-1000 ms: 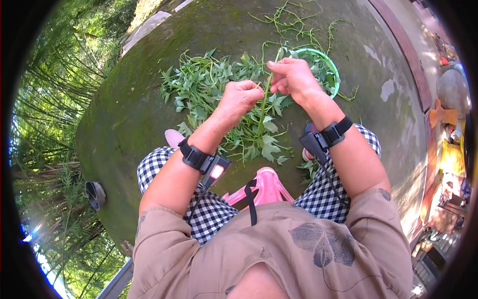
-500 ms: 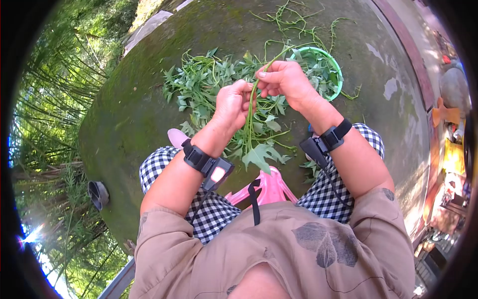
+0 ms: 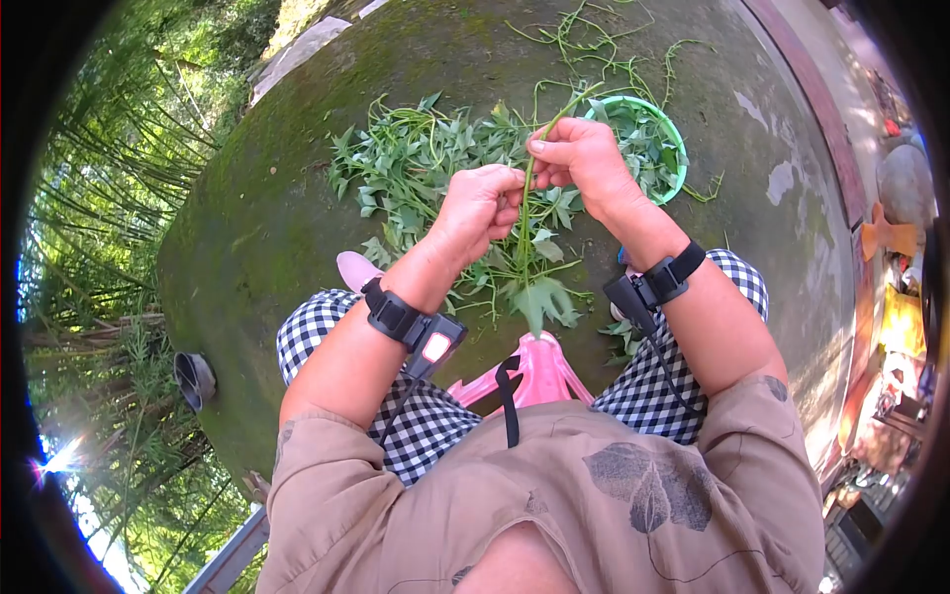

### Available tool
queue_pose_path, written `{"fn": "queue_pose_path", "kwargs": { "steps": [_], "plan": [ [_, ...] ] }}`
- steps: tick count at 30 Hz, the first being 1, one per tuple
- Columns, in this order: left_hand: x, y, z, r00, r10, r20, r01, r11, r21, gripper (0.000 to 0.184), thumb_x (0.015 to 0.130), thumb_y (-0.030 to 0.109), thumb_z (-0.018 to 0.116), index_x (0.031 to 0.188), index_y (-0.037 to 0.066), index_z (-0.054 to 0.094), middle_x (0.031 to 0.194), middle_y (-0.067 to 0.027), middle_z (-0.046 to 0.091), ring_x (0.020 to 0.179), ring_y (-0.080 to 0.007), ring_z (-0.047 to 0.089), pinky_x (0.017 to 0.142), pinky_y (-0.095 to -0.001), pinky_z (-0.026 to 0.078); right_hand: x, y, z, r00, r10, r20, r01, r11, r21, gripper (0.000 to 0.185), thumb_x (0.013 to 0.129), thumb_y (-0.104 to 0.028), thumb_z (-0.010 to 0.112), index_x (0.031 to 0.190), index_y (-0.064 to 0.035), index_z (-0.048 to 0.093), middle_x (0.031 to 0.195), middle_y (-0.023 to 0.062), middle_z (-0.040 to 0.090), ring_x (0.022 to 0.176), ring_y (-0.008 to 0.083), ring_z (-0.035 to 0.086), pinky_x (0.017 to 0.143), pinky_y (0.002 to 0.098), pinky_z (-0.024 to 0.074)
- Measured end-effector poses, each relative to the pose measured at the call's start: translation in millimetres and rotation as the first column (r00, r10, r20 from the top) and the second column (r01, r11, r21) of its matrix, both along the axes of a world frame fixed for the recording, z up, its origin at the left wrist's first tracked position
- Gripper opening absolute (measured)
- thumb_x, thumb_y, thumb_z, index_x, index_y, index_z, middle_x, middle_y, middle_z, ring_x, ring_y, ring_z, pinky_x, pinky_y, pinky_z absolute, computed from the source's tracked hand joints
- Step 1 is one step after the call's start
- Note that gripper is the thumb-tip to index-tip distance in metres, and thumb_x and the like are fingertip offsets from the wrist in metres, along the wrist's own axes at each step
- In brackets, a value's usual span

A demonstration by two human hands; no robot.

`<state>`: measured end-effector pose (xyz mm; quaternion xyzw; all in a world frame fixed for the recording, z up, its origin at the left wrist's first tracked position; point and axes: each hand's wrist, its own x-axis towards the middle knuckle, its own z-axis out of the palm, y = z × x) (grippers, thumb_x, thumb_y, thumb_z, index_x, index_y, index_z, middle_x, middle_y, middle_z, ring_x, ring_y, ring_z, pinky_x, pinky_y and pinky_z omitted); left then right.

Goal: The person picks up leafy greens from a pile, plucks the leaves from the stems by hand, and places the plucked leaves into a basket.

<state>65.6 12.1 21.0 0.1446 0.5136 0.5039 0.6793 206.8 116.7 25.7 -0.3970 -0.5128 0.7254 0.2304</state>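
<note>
A leafy green vine stem (image 3: 524, 233) hangs between my two hands, its broad leaf (image 3: 539, 299) pointing down toward my lap. My right hand (image 3: 584, 163) pinches the stem near its upper end, thumb on top. Close beside it, my left hand (image 3: 480, 206) has thumb and fingertips pressed together at the stem. Behind both hands lies a heap of leafy vines (image 3: 411, 163) on the ground. A green basket (image 3: 682, 158) holding picked leaves stands just beyond my right hand.
Several bare, stripped stems (image 3: 584, 45) lie beyond the basket on the mossy concrete (image 3: 267, 208). A pink plastic stool (image 3: 539, 368) is between my knees. At the left edge sits a dark pot (image 3: 195, 381), with bamboo-like greenery past it. Assorted items line the right side.
The hands and the stem appear slightly farther right. My left fingertips have shifted up along the stem, nearer my right hand.
</note>
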Motion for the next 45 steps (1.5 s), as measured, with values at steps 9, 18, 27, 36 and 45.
{"fn": "queue_pose_path", "kwargs": {
  "steps": [9, 18, 27, 36, 45],
  "plan": [
    [-1, -3, -15, 0.975, 0.220, -0.004, -0.220, 0.974, -0.059, 0.009, 0.087, 0.014, 0.055, 0.079, 0.010, 0.056, 0.063, 0.0036, 0.045, 0.046, -0.0068, 0.035, 0.041, -0.0227, 0.023, -4, -11, 3, 0.998, 0.069, -0.006, -0.069, 0.998, 0.004, 0.011, 0.087, -0.013, 0.066, 0.090, -0.0027, 0.066, 0.075, 0.0044, 0.066, 0.059, 0.0101, 0.061, 0.054, 0.0211, 0.0452],
    [-18, 6, -21, 0.948, 0.298, 0.113, -0.291, 0.954, -0.072, 0.009, 0.090, 0.015, 0.053, 0.092, 0.006, 0.056, 0.069, 0.0004, 0.051, 0.052, -0.0111, 0.045, 0.042, -0.0247, 0.031, 0, -8, 2, 0.999, 0.028, 0.022, -0.028, 1.000, -0.006, 0.012, 0.086, -0.013, 0.067, 0.090, -0.0020, 0.065, 0.075, 0.0056, 0.067, 0.058, 0.0112, 0.061, 0.053, 0.0220, 0.0462],
    [-51, 9, -19, 0.954, 0.294, 0.060, -0.299, 0.949, 0.099, 0.022, 0.102, 0.021, 0.037, 0.100, 0.011, 0.056, 0.117, -0.0221, 0.064, 0.101, -0.0303, 0.063, 0.084, -0.0438, 0.048, 12, 9, -6, 0.995, -0.066, 0.075, 0.071, 0.996, -0.057, 0.011, 0.087, -0.012, 0.066, 0.087, -0.0012, 0.063, 0.073, 0.0075, 0.067, 0.053, 0.0130, 0.062, 0.046, 0.0216, 0.0442],
    [-112, 10, -3, 0.823, 0.450, 0.345, -0.522, 0.840, 0.150, 0.019, 0.101, 0.014, 0.037, 0.095, 0.008, 0.055, 0.078, -0.0096, 0.059, 0.076, -0.0278, 0.058, 0.097, -0.0585, 0.042, 32, 26, -13, 0.984, -0.147, 0.101, 0.159, 0.980, -0.117, 0.016, 0.090, -0.016, 0.063, 0.097, -0.0017, 0.062, 0.079, 0.0100, 0.067, 0.061, 0.0163, 0.064, 0.054, 0.0231, 0.0460],
    [-132, 3, 28, 0.870, 0.492, -0.016, -0.472, 0.843, 0.256, 0.014, 0.091, 0.021, 0.063, 0.090, 0.010, 0.055, 0.060, 0.0046, 0.037, 0.046, -0.0067, 0.029, 0.039, -0.0230, 0.020, 39, 29, -14, 0.965, -0.233, 0.122, 0.237, 0.971, -0.017, 0.013, 0.087, -0.012, 0.066, 0.083, -0.0008, 0.060, 0.068, 0.0085, 0.062, 0.050, 0.0153, 0.061, 0.040, 0.0219, 0.0407]
  ]
}}
